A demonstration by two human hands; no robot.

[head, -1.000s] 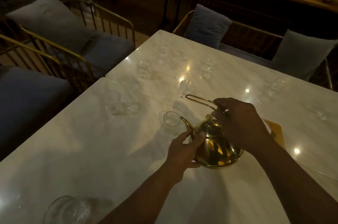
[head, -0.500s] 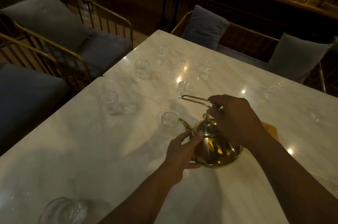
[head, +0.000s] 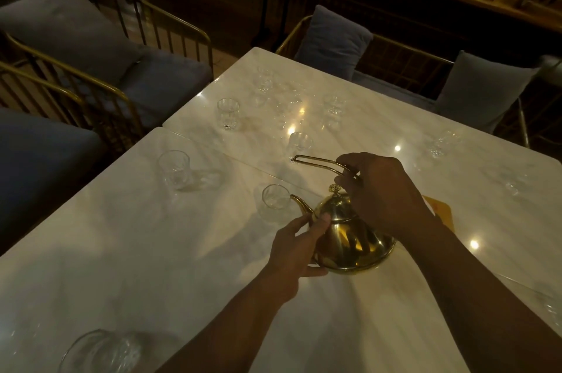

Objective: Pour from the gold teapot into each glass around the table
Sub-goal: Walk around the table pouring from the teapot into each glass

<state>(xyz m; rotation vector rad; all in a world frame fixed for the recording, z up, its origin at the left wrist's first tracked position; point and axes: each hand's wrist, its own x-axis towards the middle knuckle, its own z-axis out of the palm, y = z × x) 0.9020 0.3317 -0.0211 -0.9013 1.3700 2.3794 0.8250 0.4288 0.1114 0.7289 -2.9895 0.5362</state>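
One gold teapot (head: 349, 238) sits in the middle of two white marble tables (head: 121, 251) pushed together. The right hand (head: 383, 190) is wrapped round its thin handle (head: 316, 160). The left hand (head: 295, 246) holds the pot's side, with the thumb pressed near the spout (head: 301, 205). The spout tip is right at the rim of the nearest glass (head: 275, 200).

I count eight clear glasses (head: 228, 114) on the tables. A few more far ones are too dim to count. One yellow mat (head: 442, 211) peeks out behind the right hand. Three grey pillows (head: 333, 38) lean on gold chairs (head: 170, 29).
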